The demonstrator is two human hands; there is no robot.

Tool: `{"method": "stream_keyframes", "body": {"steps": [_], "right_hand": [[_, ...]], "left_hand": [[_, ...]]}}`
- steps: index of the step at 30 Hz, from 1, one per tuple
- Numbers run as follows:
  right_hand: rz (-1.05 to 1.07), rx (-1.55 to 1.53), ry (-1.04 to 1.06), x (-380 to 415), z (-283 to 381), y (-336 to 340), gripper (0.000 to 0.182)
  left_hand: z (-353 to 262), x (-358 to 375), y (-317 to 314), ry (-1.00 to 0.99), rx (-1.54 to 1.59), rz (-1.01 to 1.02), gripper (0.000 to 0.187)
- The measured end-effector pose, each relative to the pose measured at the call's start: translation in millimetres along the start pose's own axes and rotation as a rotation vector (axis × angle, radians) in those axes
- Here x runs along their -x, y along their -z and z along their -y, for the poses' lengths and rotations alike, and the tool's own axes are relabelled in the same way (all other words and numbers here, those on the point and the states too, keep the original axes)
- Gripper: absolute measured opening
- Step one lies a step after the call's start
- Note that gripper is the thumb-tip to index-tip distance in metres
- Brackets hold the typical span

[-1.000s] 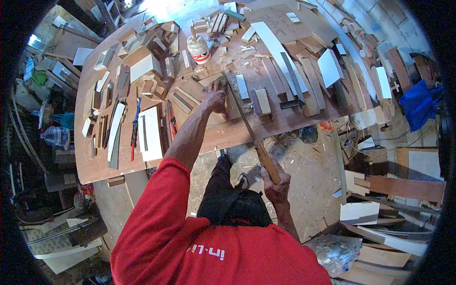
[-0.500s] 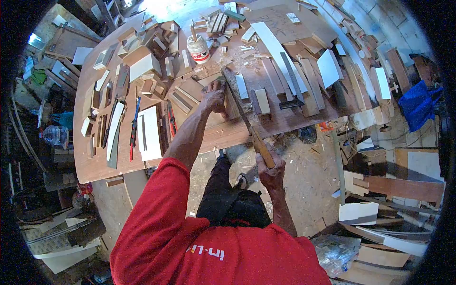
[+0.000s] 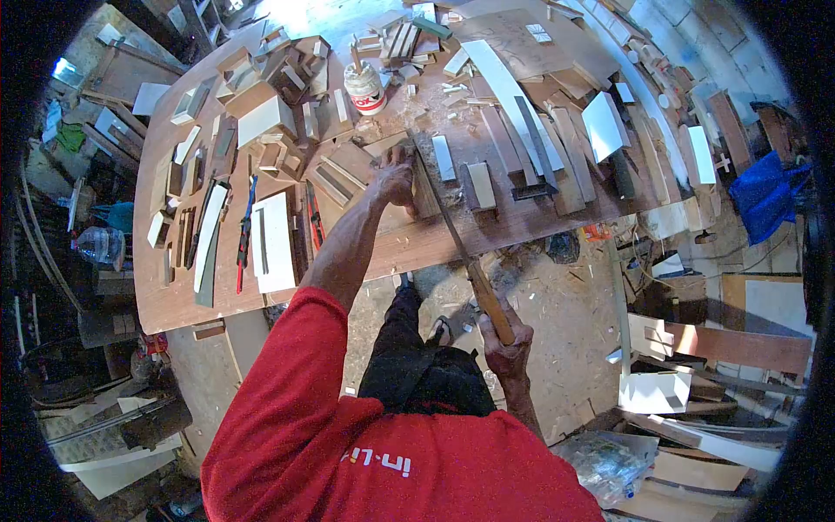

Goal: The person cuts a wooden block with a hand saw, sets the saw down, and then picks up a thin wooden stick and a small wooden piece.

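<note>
My right hand [image 3: 510,350] is wrapped round the end of the straight wooden handle of a saw [image 3: 490,304]. Its long, narrow dark blade reaches up over the table edge and lies along the right side of a wooden piece [image 3: 424,193]. On that piece my left hand [image 3: 397,179] presses down with bent fingers, a little left of the blade. Part of the wood is hidden under the hand. Thin wooden strips [image 3: 341,181] lie just left of it. To the right of the blade are a white-topped block [image 3: 444,157] and a pale block [image 3: 480,186].
The brown table [image 3: 365,261] carries many wood offcuts. A white tub [image 3: 364,90] with a stick in it stands farther back. Red-and-black tools [image 3: 244,239] and a white board [image 3: 275,242] lie at left. A square [image 3: 533,187] rests at right. Boards are stacked beside the table.
My right hand has pulled the saw back toward my body and slightly right, so its handle is lower. My left hand stays on the wooden piece.
</note>
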State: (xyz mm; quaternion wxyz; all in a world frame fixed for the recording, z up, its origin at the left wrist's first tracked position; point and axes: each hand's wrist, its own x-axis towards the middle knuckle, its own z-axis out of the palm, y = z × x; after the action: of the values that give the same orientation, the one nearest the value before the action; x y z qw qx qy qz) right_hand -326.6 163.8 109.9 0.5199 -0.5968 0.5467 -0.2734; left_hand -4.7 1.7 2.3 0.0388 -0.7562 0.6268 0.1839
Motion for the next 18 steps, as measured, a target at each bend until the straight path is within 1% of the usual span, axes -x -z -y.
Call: {"method": "stream_keyframes", "body": {"steps": [2,6,8,9,11,15,17,18], "right_hand": [[0.000,0.081,0.018,0,-2,2,0.041],[-0.024,0.116,0.045,-6,-21,-3,0.040],[0.015,0.251,0.079,-9,-32,-5,0.040],[0.013,0.250,0.079,-7,-29,-4,0.040],[-0.019,0.171,0.112,-2,-20,-5,0.039],[-0.036,0.132,0.110,-3,-16,-6,0.040],[0.017,0.047,-0.015,-5,1,-5,0.040],[0.016,0.046,-0.016,-6,4,-5,0.040]], "left_hand": [[-5,2,4,0.038,-0.010,0.022,0.138],[-2,1,2,0.028,-0.004,0.015,0.139],[0,-4,-2,0.029,-0.031,0.053,0.139],[0,-4,-3,0.027,-0.032,0.053,0.139],[1,-3,-5,0.028,-0.033,0.002,0.140],[-1,-2,-2,0.041,-0.013,0.035,0.139],[4,-8,-6,0.026,-0.085,0.063,0.136],[2,-5,-3,0.026,-0.086,0.063,0.136]]}}
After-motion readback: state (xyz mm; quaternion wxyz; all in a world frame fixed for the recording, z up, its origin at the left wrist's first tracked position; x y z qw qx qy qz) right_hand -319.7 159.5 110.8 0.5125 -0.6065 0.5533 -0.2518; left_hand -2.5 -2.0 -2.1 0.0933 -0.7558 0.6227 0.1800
